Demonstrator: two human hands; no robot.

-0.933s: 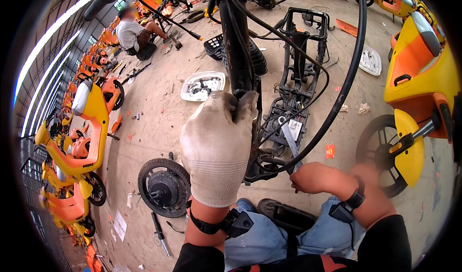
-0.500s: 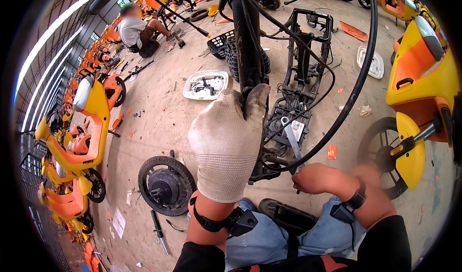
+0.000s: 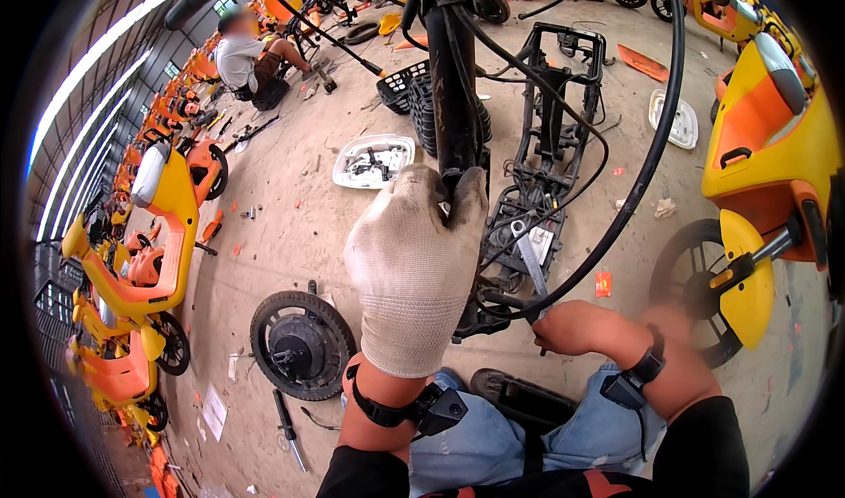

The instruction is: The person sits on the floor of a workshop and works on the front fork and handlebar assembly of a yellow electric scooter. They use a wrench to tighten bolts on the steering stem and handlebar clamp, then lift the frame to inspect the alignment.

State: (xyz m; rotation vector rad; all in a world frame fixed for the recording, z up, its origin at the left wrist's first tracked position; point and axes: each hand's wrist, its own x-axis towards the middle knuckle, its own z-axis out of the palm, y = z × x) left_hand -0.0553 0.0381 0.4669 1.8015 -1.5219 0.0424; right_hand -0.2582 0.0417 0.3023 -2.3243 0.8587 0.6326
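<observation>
My left hand (image 3: 414, 269), in a pale knitted glove with a soiled thumb, is closed around the lower part of an upright black steering tube (image 3: 453, 93). Its fingertips are hidden behind the glove and the tube. My bare right hand (image 3: 576, 328) is closed on the lower end of a silver wrench (image 3: 530, 256), whose ring end points up and away from me. Black cables (image 3: 656, 163) loop from the tube past the wrench. Beyond it lies a bare black scooter frame (image 3: 550, 137) on the floor.
A wheel with a hub motor (image 3: 304, 348) and a shock absorber (image 3: 289, 432) lie at left. A white tray (image 3: 339, 174) holds small parts. Yellow-orange scooters stand left and right (image 3: 766, 137). A person (image 3: 242, 62) sits low at far left. A black basket (image 3: 422, 110) stands behind the tube.
My gloved left hand sits slightly lower on the steering tube. My right hand and the wrench have hardly moved. The whole view has shifted a little.
</observation>
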